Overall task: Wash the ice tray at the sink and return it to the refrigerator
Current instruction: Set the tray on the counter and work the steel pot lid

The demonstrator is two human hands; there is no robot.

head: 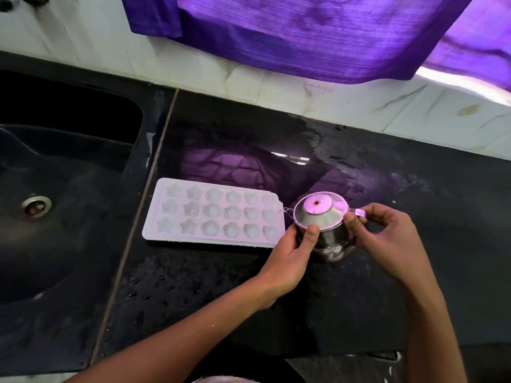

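A black surface (387,286) fills most of the view, wet in patches, with a dark sink (55,167) sunk into its left side and a purple curtain (304,34) hanging over the tiled wall behind. The white ice tray (215,214) lies flat on the surface just right of the sink, its star, flower and heart cells facing up. Touching the tray's right end stands a small steel pot (322,219) with a domed lid. The left hand (293,250) has its grip closed around the pot's body, thumb on the lid's edge. The right hand (387,233) pinches the pot's side handle.
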